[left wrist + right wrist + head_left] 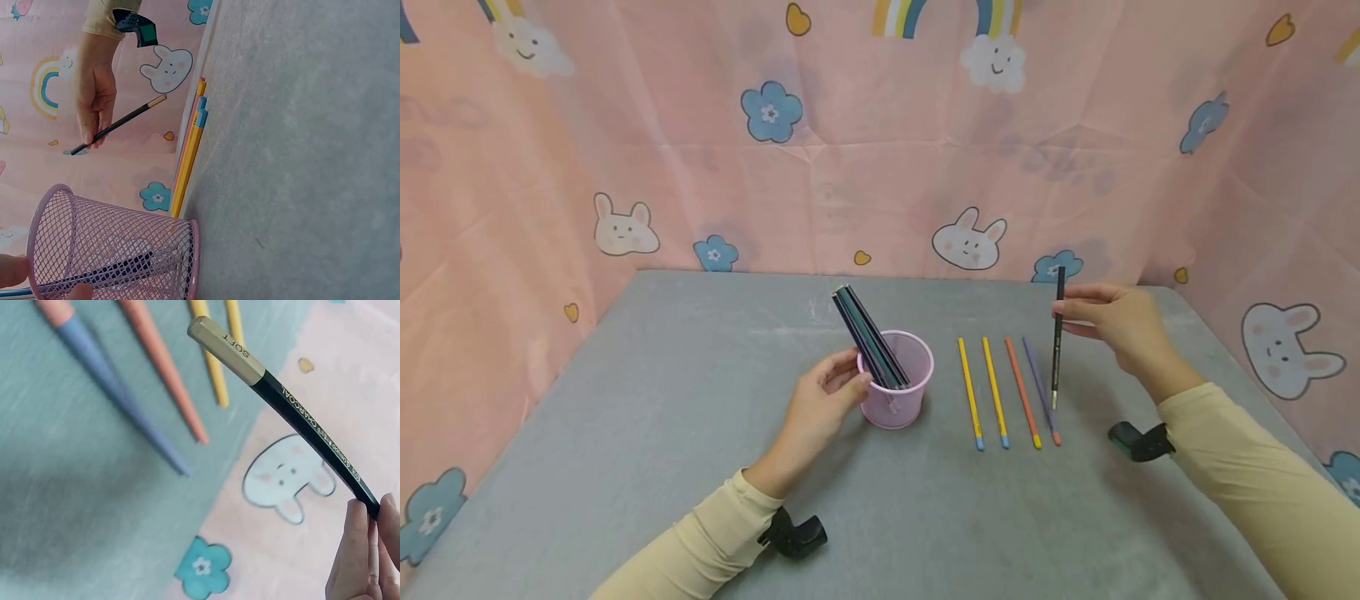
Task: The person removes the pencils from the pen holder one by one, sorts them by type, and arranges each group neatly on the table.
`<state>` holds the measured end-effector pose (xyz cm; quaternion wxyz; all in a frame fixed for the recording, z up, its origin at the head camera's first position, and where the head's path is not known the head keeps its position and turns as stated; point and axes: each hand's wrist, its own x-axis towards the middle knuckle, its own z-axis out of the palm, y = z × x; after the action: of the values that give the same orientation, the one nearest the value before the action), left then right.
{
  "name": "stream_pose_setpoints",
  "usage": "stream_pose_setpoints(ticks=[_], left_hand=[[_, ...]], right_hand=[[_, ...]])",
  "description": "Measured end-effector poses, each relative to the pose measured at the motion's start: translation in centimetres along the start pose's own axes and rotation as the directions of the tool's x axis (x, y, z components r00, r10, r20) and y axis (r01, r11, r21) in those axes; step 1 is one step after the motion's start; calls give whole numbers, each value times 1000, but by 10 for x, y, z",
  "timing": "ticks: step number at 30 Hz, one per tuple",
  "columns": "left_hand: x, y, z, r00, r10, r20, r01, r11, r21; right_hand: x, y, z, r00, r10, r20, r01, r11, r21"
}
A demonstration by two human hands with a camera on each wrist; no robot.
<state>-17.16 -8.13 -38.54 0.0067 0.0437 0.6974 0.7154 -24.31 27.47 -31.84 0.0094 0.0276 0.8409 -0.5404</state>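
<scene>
My right hand (1123, 325) pinches a black charcoal pencil (1057, 350) near its upper end, upright above the table. The pencil's gold end, marked SOFT, points down and overlaps the purple pencil (1039, 379) in the head view. At the left side of a pink mesh pencil cup (895, 410), my left hand (823, 400) holds the rim between thumb and fingers. Several dark pencils (868, 333) stand in the cup, leaning left. In the right wrist view the charcoal pencil (306, 425) shows its lettering, with fingertips (357, 515) at its far end.
Right of the cup, two yellow pencils (970, 392), a red-orange pencil (1022, 392) and the purple one lie in a row on the grey table (700, 433). A pink patterned cloth (850, 183) hangs behind and at the sides. Black wrist cameras (797, 535) sit on both sleeves.
</scene>
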Motion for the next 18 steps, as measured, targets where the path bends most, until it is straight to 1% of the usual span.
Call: stream_pose_setpoints(ticks=[3, 5, 8, 11, 15, 18], left_hand=[[0, 1, -1, 1000, -5, -1, 5, 1000, -4], [0, 1, 0, 1000, -9, -1, 9, 1000, -6], [0, 1, -1, 1000, -10, 0, 10, 1000, -6], [0, 0, -1, 1000, -9, 0, 9, 1000, -6], [1, -1, -1, 1000, -8, 1, 8, 1000, -3], [1, -1, -1, 1000, -7, 0, 7, 1000, 0]], right_hand=[[3, 4, -5, 1000, 9, 4, -9, 1000, -4], [4, 7, -9, 1000, 18, 8, -18, 1000, 13], [7, 10, -13, 999, 52, 16, -52, 998, 34], [10, 15, -16, 994, 100, 44, -100, 995, -3], [15, 24, -18, 981, 169, 93, -164, 984, -65], [17, 30, -18, 972, 203, 115, -194, 978, -79]])
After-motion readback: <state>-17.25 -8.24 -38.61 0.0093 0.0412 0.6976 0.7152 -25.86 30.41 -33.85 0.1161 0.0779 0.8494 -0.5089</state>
